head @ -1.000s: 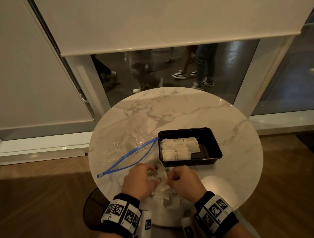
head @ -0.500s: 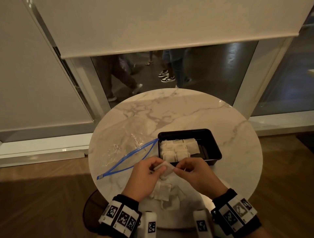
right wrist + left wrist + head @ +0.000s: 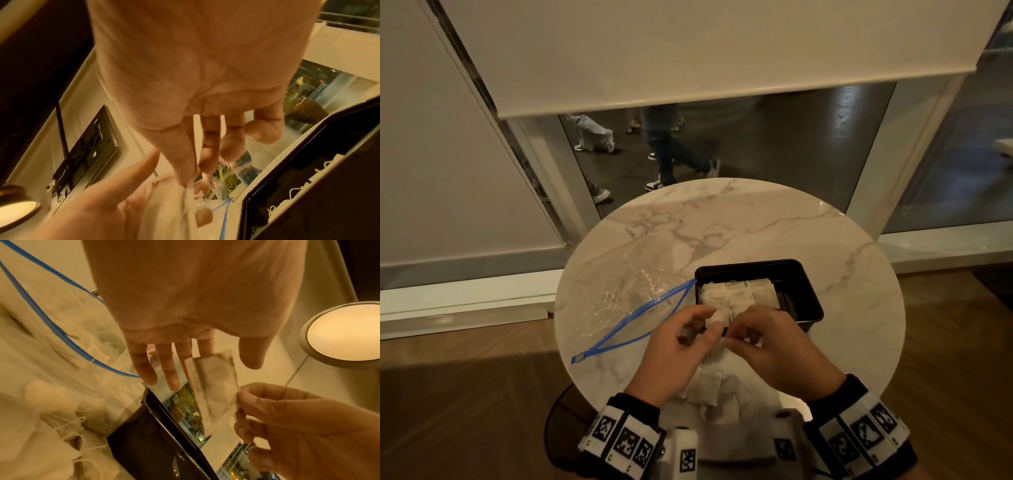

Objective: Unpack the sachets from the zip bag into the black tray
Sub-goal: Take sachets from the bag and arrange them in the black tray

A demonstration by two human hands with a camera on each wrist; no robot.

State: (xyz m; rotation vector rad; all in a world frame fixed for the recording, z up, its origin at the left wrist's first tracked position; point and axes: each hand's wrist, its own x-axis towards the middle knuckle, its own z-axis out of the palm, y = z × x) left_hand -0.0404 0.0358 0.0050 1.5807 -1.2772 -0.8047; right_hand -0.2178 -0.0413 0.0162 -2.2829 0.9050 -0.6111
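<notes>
Our right hand and left hand pinch one pale, creased sachet — blurred, half hidden — beside the black tray.

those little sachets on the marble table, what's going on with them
A person is moving them into the black tray. Both hands, left hand and right hand, pinch one sachet between them at the tray's near edge. Several sachets already lie in the tray, more sit loose by the wrists, and the zip bag lies open beside the tray.
</notes>
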